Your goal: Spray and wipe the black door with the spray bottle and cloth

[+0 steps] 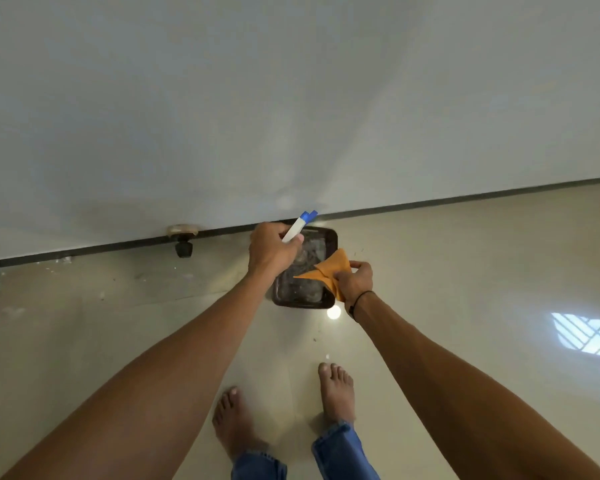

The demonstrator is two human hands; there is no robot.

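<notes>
While both bare arms reach toward the middle of the frame, the left hand (272, 252) curls around a white spray bottle with a blue nozzle (298, 227), its tip pointing up at the pale glossy door panel (291, 98) filling the upper frame. Just right, the right hand (354, 280) pinches a folded orange cloth (329, 271) above a dark square tray (329, 239) on the cream tiled floor (465, 271).

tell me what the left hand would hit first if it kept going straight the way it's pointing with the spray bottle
Most likely the pale wall just above the dark skirting strip. The left hand aims the spray bottle up and forward at it, and nothing shows between nozzle and wall, though depth is hard to judge.
</notes>
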